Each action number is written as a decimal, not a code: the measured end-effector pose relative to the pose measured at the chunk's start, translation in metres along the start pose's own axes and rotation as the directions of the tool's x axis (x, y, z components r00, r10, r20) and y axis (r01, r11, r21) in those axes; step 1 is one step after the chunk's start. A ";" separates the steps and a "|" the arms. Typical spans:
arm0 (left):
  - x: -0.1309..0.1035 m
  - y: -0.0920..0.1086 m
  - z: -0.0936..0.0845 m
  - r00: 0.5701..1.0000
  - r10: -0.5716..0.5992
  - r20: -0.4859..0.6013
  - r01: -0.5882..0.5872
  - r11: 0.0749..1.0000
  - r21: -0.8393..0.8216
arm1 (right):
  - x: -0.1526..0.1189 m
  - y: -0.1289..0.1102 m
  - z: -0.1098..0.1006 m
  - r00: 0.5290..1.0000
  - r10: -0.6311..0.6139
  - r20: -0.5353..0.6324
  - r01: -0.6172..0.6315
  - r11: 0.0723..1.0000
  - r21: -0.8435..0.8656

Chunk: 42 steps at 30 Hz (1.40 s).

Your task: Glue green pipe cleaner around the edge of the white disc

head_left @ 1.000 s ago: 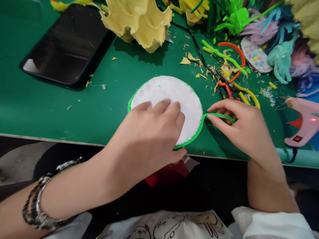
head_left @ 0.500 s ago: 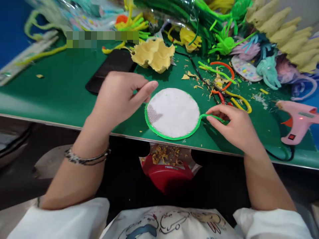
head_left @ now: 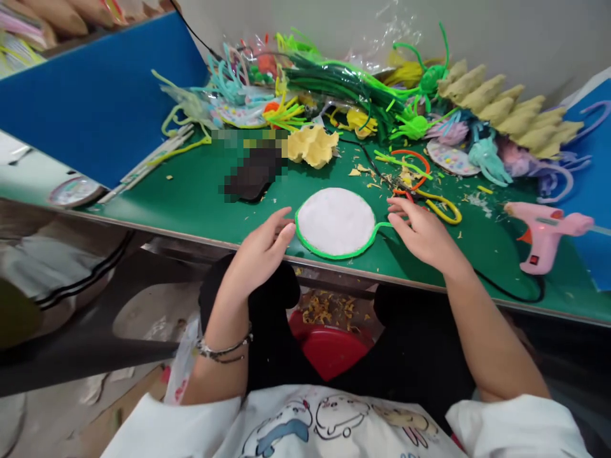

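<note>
A round white disc (head_left: 337,221) lies flat on the green table near its front edge. Bright green pipe cleaner (head_left: 344,256) runs along the disc's rim, and its loose tail (head_left: 383,225) sticks out to the right. My left hand (head_left: 261,251) is at the disc's left edge, thumb and fingers apart; whether the fingertips touch the rim I cannot tell. Beside the tail, my right hand (head_left: 424,234) has its thumb and fingers parted, with the tail's end passing behind the thumb. A pink hot glue gun (head_left: 541,238) rests to the right of that hand.
Behind the disc are a torn yellow egg-carton piece (head_left: 312,146), a dark phone-like slab (head_left: 255,175), and scraps with yellow-handled tool grips (head_left: 443,208). Pipe cleaners in plastic (head_left: 334,83) and an egg carton (head_left: 508,108) line the back. Blue panels (head_left: 105,95) flank the table.
My left hand has come down from above the disc to its left edge and loosened. My right fingers have parted from their pinch on the green tail. The view has tilted up.
</note>
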State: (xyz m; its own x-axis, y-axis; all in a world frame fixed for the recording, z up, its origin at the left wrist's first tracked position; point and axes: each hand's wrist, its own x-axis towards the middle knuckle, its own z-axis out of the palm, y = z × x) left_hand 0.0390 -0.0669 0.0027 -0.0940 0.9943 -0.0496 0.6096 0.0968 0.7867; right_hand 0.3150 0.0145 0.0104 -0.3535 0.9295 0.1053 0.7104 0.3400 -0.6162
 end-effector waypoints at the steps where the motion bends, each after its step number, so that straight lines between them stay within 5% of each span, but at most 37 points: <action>1: 0.001 0.001 0.003 1.000 -0.015 -0.008 0.014 0.998 -0.055 | 0.002 0.000 -0.001 0.999 0.026 0.032 -0.027 0.999 0.017; 10: 0.044 0.003 0.022 0.991 -0.109 -0.081 0.079 0.948 -0.307 | 0.036 -0.001 0.000 0.973 0.207 0.099 -0.221 0.961 0.167; 17: 0.053 0.018 0.012 0.981 -0.168 -0.097 0.117 0.911 -0.395 | 0.041 0.003 -0.003 0.954 0.269 0.131 -0.299 0.826 0.477; 23: 0.069 0.031 0.004 0.990 -0.140 -0.004 0.130 0.927 -0.353 | 0.041 0.010 -0.003 0.954 0.287 0.091 -0.287 0.781 0.555; 31: 0.114 0.038 0.003 0.987 -0.089 0.134 0.107 0.986 -0.130 | 0.025 0.015 0.010 0.947 0.309 0.083 -0.314 0.844 0.435; 35: 0.127 0.037 0.001 0.995 0.009 0.098 -0.014 0.999 0.050 | 0.007 0.007 0.000 0.964 0.265 -0.017 -0.247 0.918 0.311; 38: 0.115 0.040 0.004 0.984 0.175 0.046 -0.180 0.965 0.190 | -0.026 0.002 -0.026 0.969 0.213 -0.127 -0.184 0.960 0.213; 40: 0.098 0.045 0.010 0.944 0.320 0.084 -0.331 0.910 0.252 | -0.059 0.005 -0.043 0.964 0.204 -0.171 -0.172 0.968 0.184; 42: 0.078 0.050 0.019 0.871 0.445 0.210 -0.489 0.831 0.266 | -0.094 0.015 -0.055 0.910 0.283 -0.302 -0.235 0.954 0.188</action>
State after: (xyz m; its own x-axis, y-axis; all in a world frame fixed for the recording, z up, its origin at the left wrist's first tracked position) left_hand 0.0772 0.0163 0.0261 0.3548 0.9179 0.1778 0.7615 -0.3941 0.5146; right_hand 0.3921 -0.0604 0.0339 0.0632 0.9856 0.1569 0.6462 0.0794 -0.7590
